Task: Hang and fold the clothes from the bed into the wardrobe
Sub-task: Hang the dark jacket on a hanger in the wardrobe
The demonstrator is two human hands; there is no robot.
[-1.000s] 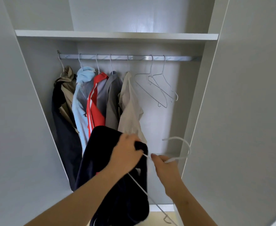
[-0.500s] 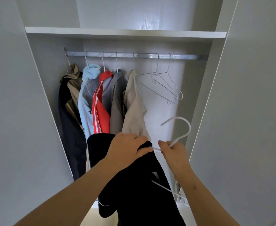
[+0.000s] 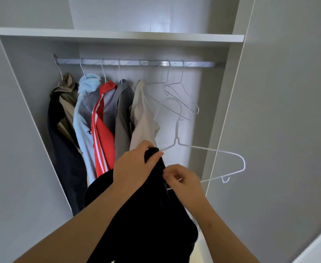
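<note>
Left hand (image 3: 133, 168) clamps the dark garment (image 3: 137, 215) against the hanger (image 3: 176, 138), likely pinning cloth to wire so it can't slip. The right hand (image 3: 186, 183) pinches the bottom wire to steady it, all of this in front of the open wardrobe (image 3: 118, 36), below the rail (image 3: 133, 63). Half a second back the hanger was tilted; now it stands upright, one shoulder bare, and the right hand has dropped from neck to lower bar.
</note>
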